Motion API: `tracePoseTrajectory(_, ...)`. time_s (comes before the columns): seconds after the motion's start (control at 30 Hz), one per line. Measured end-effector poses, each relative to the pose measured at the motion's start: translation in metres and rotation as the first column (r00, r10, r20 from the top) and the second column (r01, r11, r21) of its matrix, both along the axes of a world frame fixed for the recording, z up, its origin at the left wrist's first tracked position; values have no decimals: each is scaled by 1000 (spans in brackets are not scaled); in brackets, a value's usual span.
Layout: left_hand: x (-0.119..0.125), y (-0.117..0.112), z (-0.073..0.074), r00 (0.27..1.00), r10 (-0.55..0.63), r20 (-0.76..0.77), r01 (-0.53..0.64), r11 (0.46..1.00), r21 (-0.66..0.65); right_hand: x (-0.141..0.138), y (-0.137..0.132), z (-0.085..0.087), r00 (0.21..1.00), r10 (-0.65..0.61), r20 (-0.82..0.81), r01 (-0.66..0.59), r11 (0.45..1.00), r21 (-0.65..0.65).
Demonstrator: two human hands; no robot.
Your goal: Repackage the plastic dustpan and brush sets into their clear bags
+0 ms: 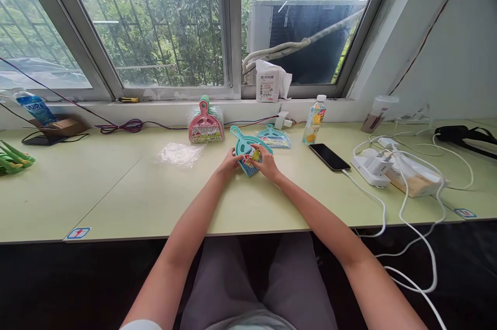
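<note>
Both my hands are around a small teal dustpan point(243, 137) with a brush and a printed label, tilted just above or on the table. My left hand point(230, 161) grips its left edge, fingers partly behind it. My right hand point(267, 164) closes on the right side, thumb and fingers at the yellow-green label point(253, 156). Just behind lies another teal dustpan set point(274, 137). To the left stands a bagged stack of dustpan sets, a pink one point(205, 122) in front. A crumpled clear plastic wrapper point(180, 154) lies left of my hands.
On the right are a juice bottle point(314, 120), a phone point(329, 157), a white power strip point(370, 169) with trailing cables, and a tissue pack point(421, 181). A cable bundle point(132, 126) and a blue bottle point(35, 107) sit at the back left. The table's front edge is near me.
</note>
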State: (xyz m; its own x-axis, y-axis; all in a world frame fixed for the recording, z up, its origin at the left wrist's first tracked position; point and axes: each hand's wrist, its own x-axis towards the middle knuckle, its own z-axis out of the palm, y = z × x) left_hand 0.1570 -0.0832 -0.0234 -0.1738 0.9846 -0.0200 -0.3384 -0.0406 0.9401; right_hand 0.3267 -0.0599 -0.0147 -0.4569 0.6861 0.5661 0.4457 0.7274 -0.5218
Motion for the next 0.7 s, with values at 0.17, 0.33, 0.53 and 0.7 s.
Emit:
tracePoseTrajectory(0.17,0,-1,1,999,-40,6,39,999,13,0,1,-6,985,-92,145,90,996,23)
tracePoseTrajectory(0.33,-1,-1,2,998,-65,-5,65,998,17,2,0,-8,965,-107,238,93,993,70)
tracePoseTrajectory(0.53,-1,-2,2,997,-81,7,81,996,40,7,-3,1,962,-82,259,24,975,219)
tracePoseTrajectory(0.7,-1,-4,5,996,-81,-20,82,996,45,13,-2,6,954,-194,231,136,960,246)
